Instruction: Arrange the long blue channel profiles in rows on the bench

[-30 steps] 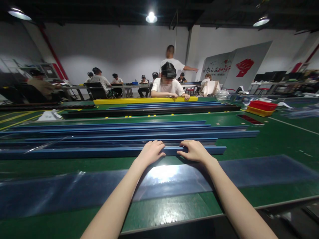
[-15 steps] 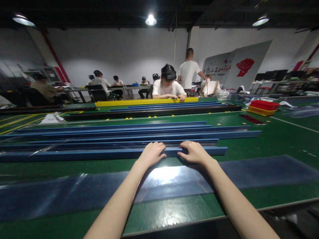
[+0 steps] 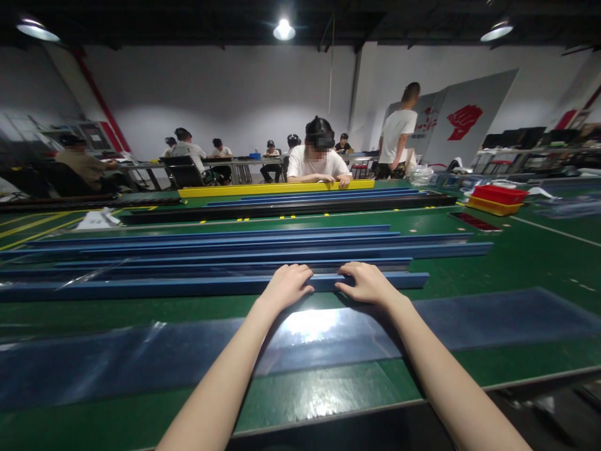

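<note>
Both hands rest on the nearest long blue channel profile point(image 3: 188, 287), which lies crosswise on the green table point(image 3: 328, 398). My left hand point(image 3: 287, 285) has its fingers curved over the profile's top and its thumb against the near side. To the right, my right hand point(image 3: 364, 282) grips the same profile in the same way, a short gap between the two. Between my forearms and the profile lies a flat, shiny, bluish clear film strip point(image 3: 493, 319).
More blue profiles point(image 3: 436, 250) lie behind. Farther back are a black profile point(image 3: 300, 208), a yellow bar point(image 3: 277, 189) under a seated person's hands, a red bin point(image 3: 500, 193), a phone-like dark red object point(image 3: 475, 222) and white paper point(image 3: 97, 219).
The standing person in the background has moved right and turned, uncovering a seated person behind. The view has shifted very slightly; my hands keep their place on the profile.
</note>
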A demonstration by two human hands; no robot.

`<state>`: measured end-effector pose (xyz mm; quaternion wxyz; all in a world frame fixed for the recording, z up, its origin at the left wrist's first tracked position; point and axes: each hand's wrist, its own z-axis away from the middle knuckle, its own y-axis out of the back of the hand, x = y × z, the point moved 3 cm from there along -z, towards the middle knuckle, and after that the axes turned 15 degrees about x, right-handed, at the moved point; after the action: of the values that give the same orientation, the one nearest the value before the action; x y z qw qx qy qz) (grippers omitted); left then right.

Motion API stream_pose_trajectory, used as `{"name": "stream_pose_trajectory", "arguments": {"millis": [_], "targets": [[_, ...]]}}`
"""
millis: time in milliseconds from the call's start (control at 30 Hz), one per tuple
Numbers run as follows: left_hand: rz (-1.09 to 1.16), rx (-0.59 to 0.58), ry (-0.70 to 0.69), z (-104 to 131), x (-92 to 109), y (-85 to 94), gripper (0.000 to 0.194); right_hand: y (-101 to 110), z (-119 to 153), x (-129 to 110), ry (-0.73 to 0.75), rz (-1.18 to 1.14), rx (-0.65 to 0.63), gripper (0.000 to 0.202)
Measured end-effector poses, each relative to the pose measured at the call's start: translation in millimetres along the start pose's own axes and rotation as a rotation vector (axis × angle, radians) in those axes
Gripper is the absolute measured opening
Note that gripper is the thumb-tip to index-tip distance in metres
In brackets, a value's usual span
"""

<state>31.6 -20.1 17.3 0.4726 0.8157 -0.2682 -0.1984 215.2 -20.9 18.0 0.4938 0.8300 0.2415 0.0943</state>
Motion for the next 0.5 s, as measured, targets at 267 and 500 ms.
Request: {"name": "stream_pose_trajectory", "arguments": {"millis": [267,500], "targets": [[-0.007,0.004,-0.004,0.1,-1.0,-1.6,0.018,0.4,-0.2,2.8,-0.028,-0.020,-0.002,0.029],[-0.007,0.000,0.002,-0.5,-0.6,-0.9,0.018,0.7,-0.7,4.9,-0.027,-0.054,0.006,0.028]]}}
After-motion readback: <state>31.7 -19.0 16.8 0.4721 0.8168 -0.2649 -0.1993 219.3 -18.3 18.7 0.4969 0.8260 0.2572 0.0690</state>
